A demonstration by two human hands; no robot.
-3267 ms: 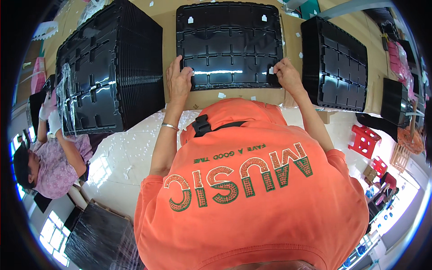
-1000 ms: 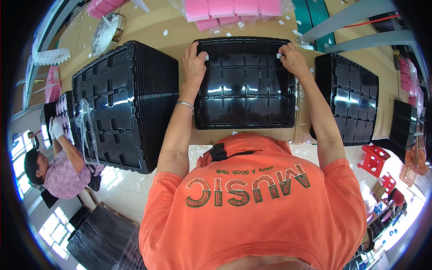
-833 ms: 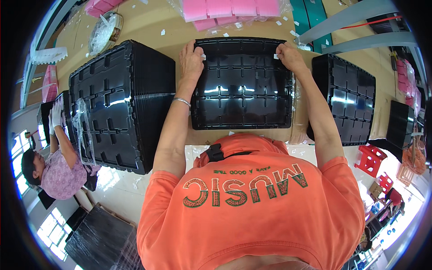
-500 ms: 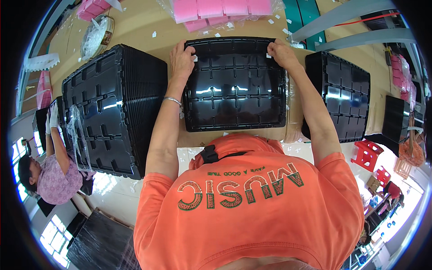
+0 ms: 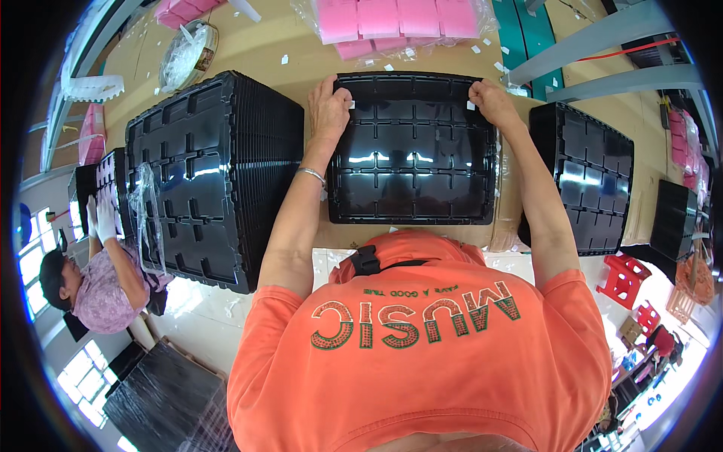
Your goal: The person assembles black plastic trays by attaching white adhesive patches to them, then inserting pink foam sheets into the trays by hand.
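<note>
A shallow black plastic tray point(image 5: 413, 181), divided by moulded ribs, lies in front of me on the cardboard-covered table. My left hand point(image 5: 329, 113) is closed at its far left corner, fingers bent over the edge. At the far right corner my right hand point(image 5: 493, 104) is closed in the same way. A small white piece point(image 5: 352, 105) shows by the left thumb, and another white piece point(image 5: 471, 105) by the right one. Whether these are pinched or stuck to the tray, I cannot tell. The fingertips are partly hidden.
A tall stack of black trays point(image 5: 215, 173) stands left, a second stack point(image 5: 587, 177) right. Pink foam blocks point(image 5: 399, 19) in clear plastic lie beyond, with white scraps about. Grey metal bars point(image 5: 602, 41) cross the far right. A gloved co-worker point(image 5: 109, 290) handles trays at far left.
The whole view has shifted, so the table and trays sit slightly further right. Both my hands stay at the tray's far corners. The co-worker's gloved hands have moved at the far left.
</note>
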